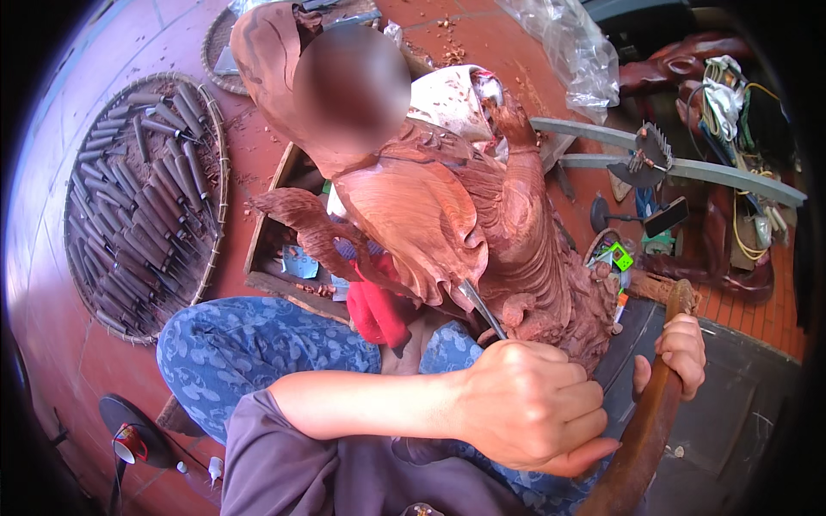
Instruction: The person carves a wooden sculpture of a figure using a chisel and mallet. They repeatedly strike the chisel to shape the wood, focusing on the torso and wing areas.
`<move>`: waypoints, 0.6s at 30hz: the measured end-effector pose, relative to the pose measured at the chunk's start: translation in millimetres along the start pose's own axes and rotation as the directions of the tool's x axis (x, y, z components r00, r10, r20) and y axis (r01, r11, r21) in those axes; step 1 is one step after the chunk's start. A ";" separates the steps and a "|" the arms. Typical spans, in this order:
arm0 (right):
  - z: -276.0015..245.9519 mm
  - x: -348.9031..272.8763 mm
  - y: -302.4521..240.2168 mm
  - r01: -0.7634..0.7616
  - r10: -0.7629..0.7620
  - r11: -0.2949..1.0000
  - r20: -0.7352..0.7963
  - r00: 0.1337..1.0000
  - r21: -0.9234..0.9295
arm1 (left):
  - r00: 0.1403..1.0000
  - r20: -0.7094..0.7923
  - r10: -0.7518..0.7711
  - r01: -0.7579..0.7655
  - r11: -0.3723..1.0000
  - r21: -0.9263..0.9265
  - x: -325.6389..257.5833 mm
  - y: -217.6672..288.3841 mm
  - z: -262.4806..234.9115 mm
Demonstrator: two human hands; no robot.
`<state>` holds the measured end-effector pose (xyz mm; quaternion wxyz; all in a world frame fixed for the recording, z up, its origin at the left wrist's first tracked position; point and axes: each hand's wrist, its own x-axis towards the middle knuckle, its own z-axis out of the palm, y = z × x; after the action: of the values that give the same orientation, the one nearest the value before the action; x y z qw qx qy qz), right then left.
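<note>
My left hand (529,408) is closed in a fist around a chisel (483,310), whose handle is hidden inside the fist. The chisel's metal blade points up and left, its tip at the lower edge of a fold on a reddish-brown carved wooden statue (413,202). The statue leans across in front of my legs, its head area blurred. To the right, my right hand (682,357) has its fingers wrapped around a curved wooden club-like mallet (641,439). The mallet slants down toward the lower edge, close to the left fist but seemingly apart from it.
On the left, a round woven tray (219,163) holds many wooden-handled chisels. Behind the statue lie a wooden box (275,185) and wood chips (453,53). A red cloth (376,310) rests by my knees. A metal clamp (731,175) and plastic sheeting (568,52) are at right and back.
</note>
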<state>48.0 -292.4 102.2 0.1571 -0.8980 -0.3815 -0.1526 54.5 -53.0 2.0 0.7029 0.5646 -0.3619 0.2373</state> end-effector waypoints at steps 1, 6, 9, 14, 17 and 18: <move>-0.2 -0.6 -0.2 0.004 -0.004 1.000 -0.008 1.000 0.012 | 1.000 -0.009 0.002 -0.002 1.000 -0.012 -0.2 -0.8 -0.1; 9.2 -3.3 -2.2 -0.025 0.019 0.989 -0.039 0.999 -0.146 | 1.000 -0.012 0.013 -0.013 1.000 -0.002 0.3 -7.9 -1.6; 13.3 -6.2 3.9 -0.007 0.005 0.999 -0.074 0.997 -0.031 | 1.000 -0.013 0.015 -0.014 0.999 0.035 0.1 -9.8 -3.7; 16.7 -0.7 8.5 -0.029 0.021 0.992 -0.072 0.997 -0.120 | 0.998 -0.060 0.008 -0.006 0.999 0.049 3.0 -12.6 -3.9; 21.5 -6.3 17.8 -0.014 0.022 0.998 -0.136 0.990 0.058 | 0.998 -0.059 -0.002 0.006 0.998 0.068 3.1 -12.2 -5.5; 22.8 -8.5 20.0 -0.039 0.042 0.999 -0.124 0.991 0.026 | 0.997 -0.083 -0.007 0.012 0.998 0.062 3.3 -12.4 -6.1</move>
<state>60.5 -302.0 74.9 0.1943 -0.8923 -0.3545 -0.2008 67.3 -50.4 -3.8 0.7004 0.5776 -0.3223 0.2680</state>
